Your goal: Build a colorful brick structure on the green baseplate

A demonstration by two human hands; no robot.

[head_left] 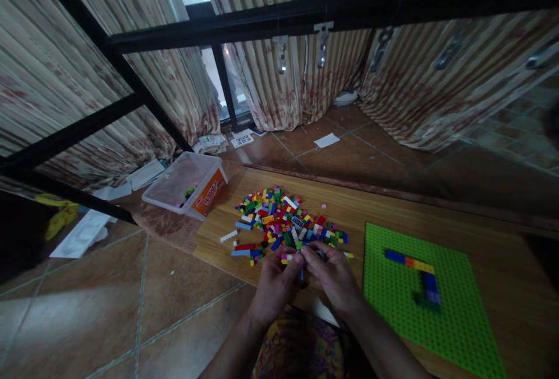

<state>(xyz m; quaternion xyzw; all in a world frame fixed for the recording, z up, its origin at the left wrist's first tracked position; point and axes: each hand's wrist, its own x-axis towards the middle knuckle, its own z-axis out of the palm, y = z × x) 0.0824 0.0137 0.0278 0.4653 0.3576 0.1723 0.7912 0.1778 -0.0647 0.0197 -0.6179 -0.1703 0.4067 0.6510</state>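
Observation:
My left hand [279, 277] and my right hand [332, 274] meet at the near edge of a pile of colourful toy building bricks [279, 216]. Fingers of both are pinched closed around small toy bricks, whose exact shapes are mostly hidden. A bit of blue shows below the fingertips. To the right lies a green baseplate [458, 321]. On it, a row of blue, orange and yellow bricks [410, 261] turns a corner into blue and purple bricks [430, 287], with a dark green one at the near end.
The bricks and baseplate rest on a low wooden table [349, 204]. A clear plastic box [183, 181] with an orange label stands at its left end, a few pieces inside. Black metal bars [305, 21] and striped curtains [271, 88] are beyond. Papers [326, 140] lie on the tiled floor.

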